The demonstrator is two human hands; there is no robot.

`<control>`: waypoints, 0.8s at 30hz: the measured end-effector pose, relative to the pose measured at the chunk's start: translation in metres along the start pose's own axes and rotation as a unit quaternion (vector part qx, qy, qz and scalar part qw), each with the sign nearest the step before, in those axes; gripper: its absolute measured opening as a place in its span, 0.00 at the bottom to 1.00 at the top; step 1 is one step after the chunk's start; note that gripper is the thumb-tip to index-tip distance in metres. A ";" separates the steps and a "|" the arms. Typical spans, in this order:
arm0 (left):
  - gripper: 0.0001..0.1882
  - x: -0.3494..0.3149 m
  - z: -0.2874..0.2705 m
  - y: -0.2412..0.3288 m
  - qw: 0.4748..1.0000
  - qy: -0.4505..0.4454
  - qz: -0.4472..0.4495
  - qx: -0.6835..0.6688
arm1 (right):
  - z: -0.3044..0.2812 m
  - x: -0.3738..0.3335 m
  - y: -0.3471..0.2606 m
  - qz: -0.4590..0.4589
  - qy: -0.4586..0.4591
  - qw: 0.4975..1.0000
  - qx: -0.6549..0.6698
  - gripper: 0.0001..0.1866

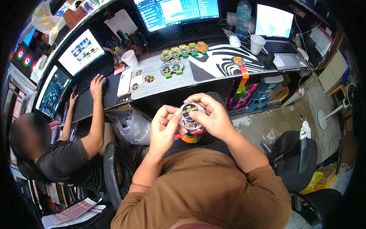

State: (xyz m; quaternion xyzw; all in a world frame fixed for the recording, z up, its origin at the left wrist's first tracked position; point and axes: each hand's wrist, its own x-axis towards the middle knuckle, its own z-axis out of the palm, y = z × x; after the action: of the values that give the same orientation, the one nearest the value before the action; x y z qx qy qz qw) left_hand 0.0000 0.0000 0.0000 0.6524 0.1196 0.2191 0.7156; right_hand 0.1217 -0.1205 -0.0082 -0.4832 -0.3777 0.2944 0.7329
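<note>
Over my lap, both hands grip a silver medal (187,124). A round dark sticker (188,111) with yellow lettering covers its upper part. My left hand (166,124) pinches the medal's left edge with thumb and bent fingers. Wrapped around the right side is my right hand (212,116), its thumb pressing on the sticker. An orange and green ribbon (187,139) hangs beneath the medal. On the desk ahead stand several gold medals (183,50) in a row, with two silver medals (176,66) nearer me. Loose round stickers (148,79) lie to their left.
Another medal with an orange ribbon (243,78) hangs over the desk edge from a zebra-patterned mat (217,57). White cups (257,44), a phone (124,82), a monitor (177,13) and a laptop (284,57) occupy the desk. At left, a co-worker (68,160) uses a keyboard.
</note>
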 end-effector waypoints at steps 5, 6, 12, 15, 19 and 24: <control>0.06 -0.006 0.007 -0.002 0.999 0.016 -0.009 -0.033 | 0.002 -0.006 0.001 -0.046 0.024 0.998 -0.042 0.15; 0.06 -0.007 0.008 -0.002 0.999 0.017 -0.008 -0.028 | 0.003 -0.006 0.002 -0.052 0.032 0.996 -0.067 0.15; 0.08 -0.014 0.019 -0.003 0.999 0.021 -0.005 -0.029 | 0.010 -0.003 0.007 -0.043 0.073 0.993 -0.086 0.11; 0.08 -0.016 0.020 -0.005 1.000 0.020 0.005 -0.016 | 0.008 0.000 0.008 -0.043 0.068 0.993 -0.085 0.08; 0.08 -0.017 0.020 -0.006 1.000 0.012 0.012 -0.021 | 0.006 0.001 0.009 -0.042 0.053 0.995 -0.077 0.05; 0.07 -0.017 0.020 -0.009 0.999 0.013 0.013 -0.032 | 0.004 0.002 0.012 -0.025 0.042 0.998 -0.029 0.08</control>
State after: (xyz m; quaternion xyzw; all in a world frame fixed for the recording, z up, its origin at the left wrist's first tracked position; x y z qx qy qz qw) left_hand -0.0043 -0.0260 -0.0079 0.6278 0.1137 0.2404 0.7315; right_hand 0.1186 -0.1131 -0.0183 -0.5061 -0.3672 0.2442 0.7412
